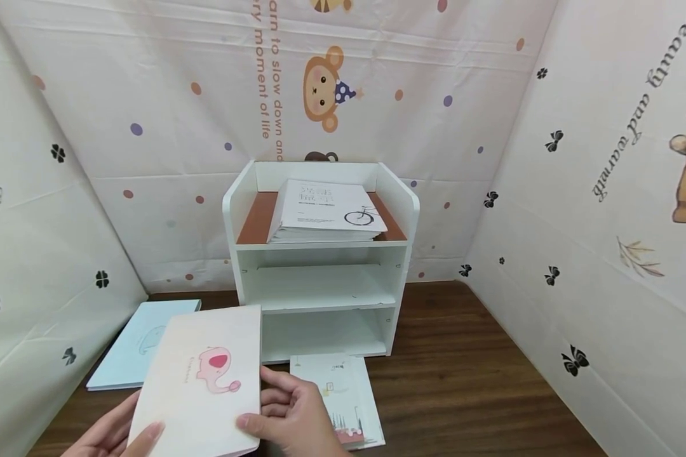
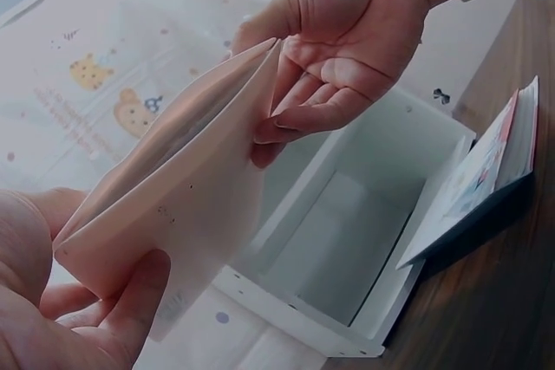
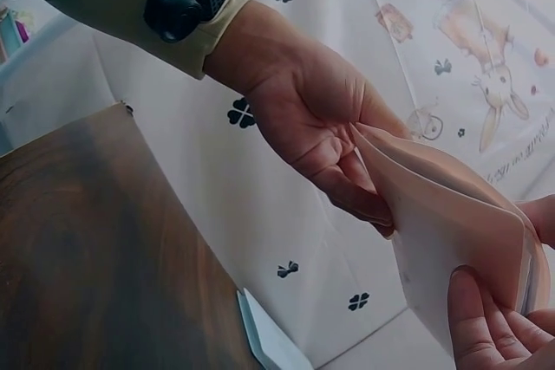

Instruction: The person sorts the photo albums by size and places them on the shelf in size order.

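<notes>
Both hands hold up a white notebook (image 1: 177, 355) with a pink elephant on its cover, in front of the desk shelf. My left hand (image 1: 114, 435) pinches its lower left part, thumb on the cover. On the opposite edge, my right hand (image 1: 291, 412) grips with the thumb on the front and the fingers behind. In the left wrist view, the covers of the notebook (image 2: 199, 188) bow apart at one edge. Beneath the right hand, pale green booklets (image 1: 349, 397) lie on the table, partly covered by it. A light blue notebook (image 1: 126, 355) lies to the left.
A white desk shelf (image 1: 403, 273) stands at the back middle, with two bare lower compartments. On its brown top rests a stack of white books (image 1: 326, 209) with a bicycle drawing. Printed cloth walls (image 1: 549, 222) enclose the dark wood table (image 1: 463, 381) at the back and sides.
</notes>
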`<state>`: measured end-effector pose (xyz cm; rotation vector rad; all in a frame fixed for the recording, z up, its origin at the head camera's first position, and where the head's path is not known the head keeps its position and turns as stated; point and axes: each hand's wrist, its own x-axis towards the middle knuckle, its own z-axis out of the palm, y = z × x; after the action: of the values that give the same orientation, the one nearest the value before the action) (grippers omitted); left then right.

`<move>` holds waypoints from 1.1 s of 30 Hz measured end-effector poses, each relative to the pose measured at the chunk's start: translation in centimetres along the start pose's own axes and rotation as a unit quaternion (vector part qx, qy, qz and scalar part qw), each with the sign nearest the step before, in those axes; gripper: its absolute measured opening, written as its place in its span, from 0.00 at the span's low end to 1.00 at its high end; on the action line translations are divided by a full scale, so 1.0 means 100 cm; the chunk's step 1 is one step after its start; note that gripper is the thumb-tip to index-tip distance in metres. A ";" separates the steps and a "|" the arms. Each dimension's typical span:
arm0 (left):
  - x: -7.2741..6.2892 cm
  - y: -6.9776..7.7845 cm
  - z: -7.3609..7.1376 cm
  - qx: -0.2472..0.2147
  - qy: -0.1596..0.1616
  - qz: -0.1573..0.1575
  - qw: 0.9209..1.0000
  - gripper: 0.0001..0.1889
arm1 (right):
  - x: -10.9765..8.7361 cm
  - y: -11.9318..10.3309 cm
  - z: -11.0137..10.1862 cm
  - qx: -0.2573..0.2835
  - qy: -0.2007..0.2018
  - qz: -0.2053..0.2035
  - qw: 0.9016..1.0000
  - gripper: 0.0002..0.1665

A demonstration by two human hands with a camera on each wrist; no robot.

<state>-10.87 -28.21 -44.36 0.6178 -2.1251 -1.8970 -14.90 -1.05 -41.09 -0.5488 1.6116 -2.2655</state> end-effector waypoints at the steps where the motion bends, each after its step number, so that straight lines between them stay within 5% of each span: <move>1: -0.001 0.002 0.001 0.003 0.003 -0.005 1.000 0.50 | 0.000 0.000 0.000 0.003 0.002 0.000 1.000 0.39; 11: -0.002 0.015 0.014 0.009 0.052 -0.037 0.998 0.43 | -0.002 -0.006 -0.002 0.008 0.027 -0.006 1.000 0.39; 33: -0.009 0.028 0.034 -0.049 0.074 -0.048 0.995 0.44 | -0.003 -0.005 -0.014 -0.031 0.046 -0.015 0.998 0.37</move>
<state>-11.96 -24.59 -42.01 0.8246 -1.9305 -1.9271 -15.29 0.39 -41.07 -0.4926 1.7329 -2.3010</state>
